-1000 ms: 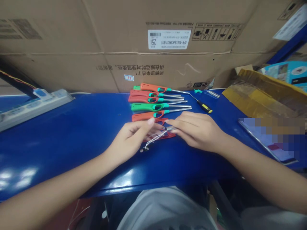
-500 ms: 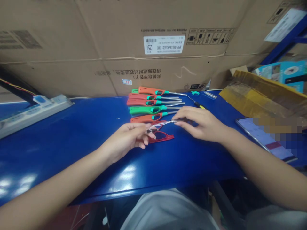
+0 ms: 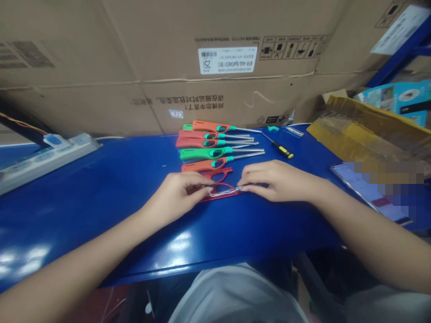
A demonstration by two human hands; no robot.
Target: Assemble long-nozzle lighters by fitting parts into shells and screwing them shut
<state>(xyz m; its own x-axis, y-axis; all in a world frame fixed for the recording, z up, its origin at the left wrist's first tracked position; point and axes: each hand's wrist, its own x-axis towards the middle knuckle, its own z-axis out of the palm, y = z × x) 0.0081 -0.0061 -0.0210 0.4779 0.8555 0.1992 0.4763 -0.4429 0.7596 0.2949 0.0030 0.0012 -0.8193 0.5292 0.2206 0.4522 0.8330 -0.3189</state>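
Between my two hands run thin white wires (image 3: 222, 194). My left hand (image 3: 178, 193) is closed, thumb and fingers pinching a small dark part at the wires' left end. At the right end, my right hand (image 3: 274, 180) pinches a thin piece joined to the wires, mostly hidden by the fingers. Beneath the wires lie red plastic lighter shell halves (image 3: 225, 172) on the blue table (image 3: 215, 233). Just beyond them, several long-necked gas lighters lie in a row, among them an orange lighter (image 3: 202, 166) and a green lighter (image 3: 198, 154).
A black and yellow screwdriver (image 3: 283, 150) lies beyond my right hand, near a small teal part (image 3: 273, 128). To the right are a phone (image 3: 357, 184) and a yellow-taped package (image 3: 357, 134). A power strip (image 3: 50, 154) sits left; a large cardboard box (image 3: 151, 103) stands behind.
Both hands have come lower and nearer the red shell halves, with the wires still between them. My left fingers have closed into a firmer pinch. The screwdriver handle is now uncovered.
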